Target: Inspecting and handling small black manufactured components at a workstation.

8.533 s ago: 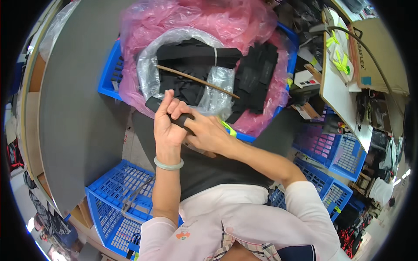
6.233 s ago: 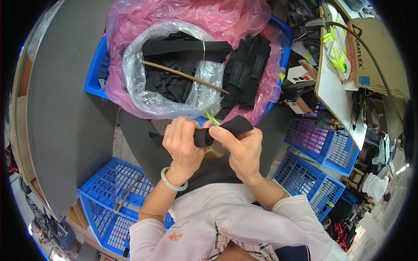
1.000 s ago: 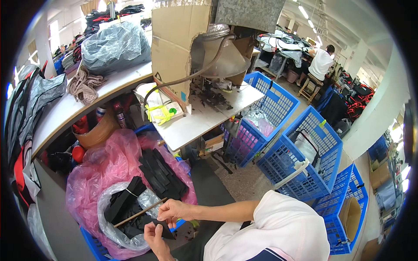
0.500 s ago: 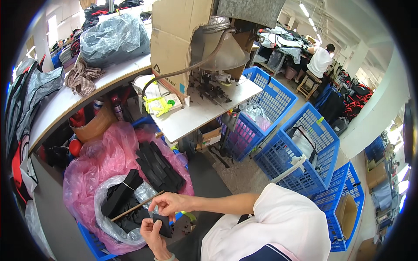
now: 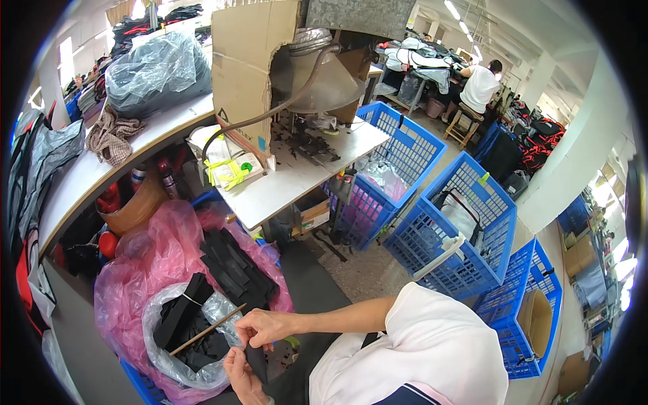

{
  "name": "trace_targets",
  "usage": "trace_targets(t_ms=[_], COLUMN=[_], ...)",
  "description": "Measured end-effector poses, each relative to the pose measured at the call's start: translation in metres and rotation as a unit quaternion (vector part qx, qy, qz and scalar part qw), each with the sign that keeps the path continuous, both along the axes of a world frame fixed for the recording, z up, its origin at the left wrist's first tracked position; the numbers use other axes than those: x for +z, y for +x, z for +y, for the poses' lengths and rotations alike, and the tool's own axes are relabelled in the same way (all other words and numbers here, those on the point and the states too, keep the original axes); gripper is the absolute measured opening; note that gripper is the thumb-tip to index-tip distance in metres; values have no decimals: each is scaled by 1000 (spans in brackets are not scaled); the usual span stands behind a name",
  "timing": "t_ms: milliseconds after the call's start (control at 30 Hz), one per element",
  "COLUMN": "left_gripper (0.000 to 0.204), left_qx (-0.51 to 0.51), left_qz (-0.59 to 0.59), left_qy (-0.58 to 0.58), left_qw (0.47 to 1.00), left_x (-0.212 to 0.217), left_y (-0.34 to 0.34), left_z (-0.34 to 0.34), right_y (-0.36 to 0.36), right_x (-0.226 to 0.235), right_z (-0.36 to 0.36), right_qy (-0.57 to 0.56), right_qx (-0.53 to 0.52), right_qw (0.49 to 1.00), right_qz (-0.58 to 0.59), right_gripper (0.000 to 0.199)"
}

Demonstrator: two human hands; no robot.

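Both hands are close together over the right side of a clear plastic bag point(image 5: 150, 317). Between them hangs a flat black strip of material point(image 5: 256, 363). My left hand point(image 5: 241, 376) pinches its edge from below. My right hand point(image 5: 264, 327) is closed at its top, thumb and fingertips together. Inside the clear bag lie more black pieces point(image 5: 178, 312), some tied in a bundle. A thin wooden stick point(image 5: 208, 329) slants across the bag, its upper end beside my right hand. Further black strips point(image 5: 236, 266) rest on pink plastic point(image 5: 145, 253) beyond the bag.
Ahead stands a small white table point(image 5: 297, 181) with a metal hood point(image 5: 320, 84) and black scraps. Blue crates point(image 5: 439, 270) line the right side. A long bench point(image 5: 61, 202) at the left holds a wrapped bundle point(image 5: 158, 71). Another person point(image 5: 479, 88) sits far back.
The view has shifted, so the surroundings appear further left. The black strip has turned from lying flat across my fingers to hanging more upright, and my hands have drawn closer together.
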State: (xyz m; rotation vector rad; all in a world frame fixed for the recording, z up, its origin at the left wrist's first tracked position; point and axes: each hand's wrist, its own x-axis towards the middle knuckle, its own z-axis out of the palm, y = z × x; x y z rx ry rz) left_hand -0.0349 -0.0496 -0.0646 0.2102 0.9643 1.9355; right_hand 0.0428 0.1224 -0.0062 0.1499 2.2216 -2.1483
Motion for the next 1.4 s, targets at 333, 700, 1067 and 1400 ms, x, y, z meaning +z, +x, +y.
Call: trace_targets(t_ms=[333,700,1067,1400], left_gripper=[13,44,18,20], left_qx=[67,117,252,96], left_qz=[84,360,514,610], left_qy=[23,-203,-333,-432], left_qw=[994,903,749,657], left_x=[-9,31,0,-38], left_y=[6,35,41,40], left_z=[16,48,54,46], right_y=[5,9,-1,4], right_x=[-7,-16,-49,-129], right_z=[-6,-11,-14,-30], right_qy=[137,324,340,33], right_qx=[-118,-295,-254,-307], right_qw=[976,886,906,950], right_qz=[124,149,3,-54], right_gripper=[14,14,12,12])
